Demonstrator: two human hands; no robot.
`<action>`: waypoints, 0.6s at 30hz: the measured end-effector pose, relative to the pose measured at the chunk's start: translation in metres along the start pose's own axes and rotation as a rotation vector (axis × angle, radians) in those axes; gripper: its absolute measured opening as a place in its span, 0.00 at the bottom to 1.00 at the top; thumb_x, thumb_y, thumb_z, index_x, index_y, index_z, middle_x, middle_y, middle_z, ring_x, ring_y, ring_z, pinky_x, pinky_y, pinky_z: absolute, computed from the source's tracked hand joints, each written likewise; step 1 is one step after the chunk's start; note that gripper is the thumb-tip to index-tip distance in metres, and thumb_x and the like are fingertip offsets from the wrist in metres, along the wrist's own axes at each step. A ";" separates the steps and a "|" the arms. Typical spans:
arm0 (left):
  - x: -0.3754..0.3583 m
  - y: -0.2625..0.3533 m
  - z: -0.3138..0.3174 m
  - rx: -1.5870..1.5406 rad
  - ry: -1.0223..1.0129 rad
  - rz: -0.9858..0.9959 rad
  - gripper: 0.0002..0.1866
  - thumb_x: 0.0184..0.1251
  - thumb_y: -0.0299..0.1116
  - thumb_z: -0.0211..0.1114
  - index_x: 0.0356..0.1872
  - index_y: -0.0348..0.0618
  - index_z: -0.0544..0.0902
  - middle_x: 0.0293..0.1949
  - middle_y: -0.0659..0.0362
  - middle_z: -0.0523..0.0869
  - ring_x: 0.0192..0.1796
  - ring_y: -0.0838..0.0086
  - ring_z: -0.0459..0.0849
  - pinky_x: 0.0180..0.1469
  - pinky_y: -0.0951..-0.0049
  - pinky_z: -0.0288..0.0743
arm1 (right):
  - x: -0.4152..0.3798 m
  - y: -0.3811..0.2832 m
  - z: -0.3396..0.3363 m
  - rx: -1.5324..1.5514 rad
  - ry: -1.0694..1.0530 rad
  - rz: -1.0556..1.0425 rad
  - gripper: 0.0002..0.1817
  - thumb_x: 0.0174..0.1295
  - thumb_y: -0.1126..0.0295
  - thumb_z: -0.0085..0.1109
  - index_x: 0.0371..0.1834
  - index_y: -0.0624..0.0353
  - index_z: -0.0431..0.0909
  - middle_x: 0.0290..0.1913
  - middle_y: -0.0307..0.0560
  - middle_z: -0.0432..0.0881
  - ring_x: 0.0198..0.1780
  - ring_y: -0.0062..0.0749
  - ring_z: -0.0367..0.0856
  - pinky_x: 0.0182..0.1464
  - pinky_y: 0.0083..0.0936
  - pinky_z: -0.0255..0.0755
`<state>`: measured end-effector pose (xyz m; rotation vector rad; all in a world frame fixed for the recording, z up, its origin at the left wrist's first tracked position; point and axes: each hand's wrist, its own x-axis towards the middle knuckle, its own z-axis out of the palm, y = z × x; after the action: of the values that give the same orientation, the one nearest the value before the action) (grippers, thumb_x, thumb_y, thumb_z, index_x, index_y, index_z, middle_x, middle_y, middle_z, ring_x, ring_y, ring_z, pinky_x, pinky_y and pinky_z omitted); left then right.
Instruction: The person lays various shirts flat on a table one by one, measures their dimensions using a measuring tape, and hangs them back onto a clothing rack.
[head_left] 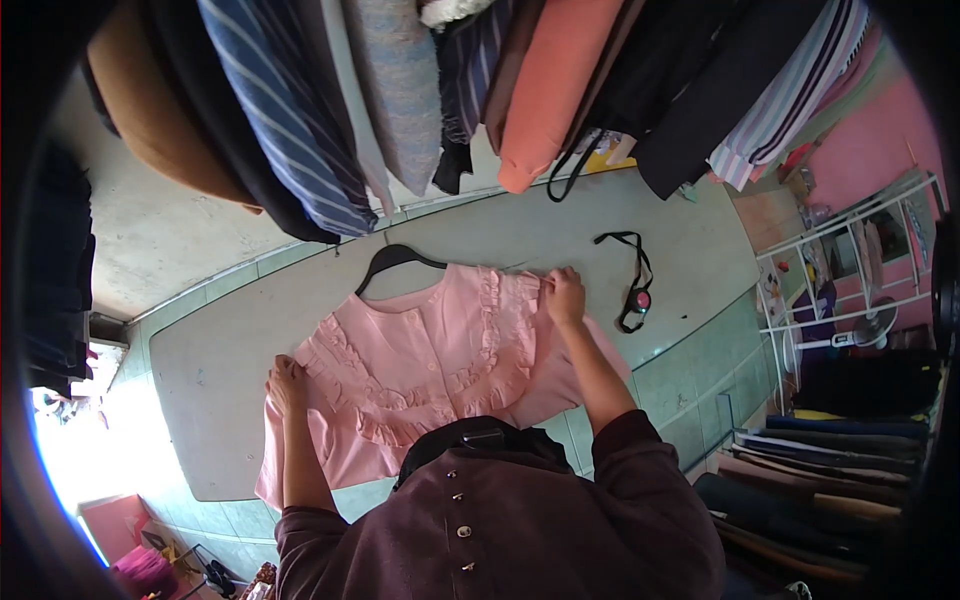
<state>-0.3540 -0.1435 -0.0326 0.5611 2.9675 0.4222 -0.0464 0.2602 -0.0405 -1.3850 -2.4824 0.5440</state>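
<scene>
A pink blouse with a wide ruffled collar and a buttoned front lies spread on a grey table. Inside its neck sits a black clothes hanger, with the hook toward the far edge. My left hand is closed on the blouse at its left shoulder, beside the ruffle. At the opposite shoulder my right hand pinches the cloth by the ruffled edge. The lower part of the blouse is hidden behind my body.
The grey table stands on a tiled floor. A black strap with a small round device lies right of the blouse. Hanging clothes crowd the far side. At right are a white rack and stacked folded garments.
</scene>
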 end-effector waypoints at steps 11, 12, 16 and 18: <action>-0.075 0.022 0.008 0.205 0.022 0.155 0.35 0.60 0.54 0.46 0.65 0.46 0.55 0.68 0.52 0.49 0.70 0.57 0.43 0.65 0.46 0.27 | -0.063 0.008 -0.003 -0.337 -0.033 -0.231 0.35 0.61 0.51 0.41 0.66 0.61 0.47 0.67 0.55 0.49 0.68 0.48 0.46 0.66 0.43 0.43; -0.076 0.024 0.007 0.236 0.004 0.121 0.36 0.59 0.55 0.46 0.65 0.47 0.55 0.68 0.52 0.48 0.69 0.55 0.43 0.64 0.44 0.26 | -0.061 0.009 -0.005 -0.300 -0.040 -0.245 0.34 0.61 0.55 0.45 0.66 0.61 0.48 0.67 0.56 0.50 0.68 0.48 0.47 0.66 0.43 0.42; -0.080 0.011 0.019 0.214 0.027 0.104 0.37 0.57 0.56 0.47 0.65 0.49 0.55 0.68 0.52 0.47 0.69 0.54 0.42 0.63 0.41 0.24 | -0.040 0.057 -0.009 -0.065 0.160 -0.201 0.33 0.57 0.59 0.51 0.63 0.62 0.52 0.63 0.56 0.57 0.62 0.49 0.56 0.62 0.43 0.51; -0.082 0.014 0.017 0.205 -0.014 0.082 0.38 0.56 0.56 0.48 0.65 0.49 0.55 0.68 0.52 0.47 0.69 0.53 0.41 0.63 0.41 0.25 | -0.030 0.085 -0.033 -0.247 0.424 0.038 0.33 0.55 0.60 0.54 0.62 0.61 0.55 0.60 0.55 0.61 0.57 0.52 0.61 0.58 0.44 0.56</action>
<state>-0.2704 -0.1576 -0.0414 0.7037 3.0016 0.1195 0.0463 0.2820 -0.0488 -1.4551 -2.2299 -0.0557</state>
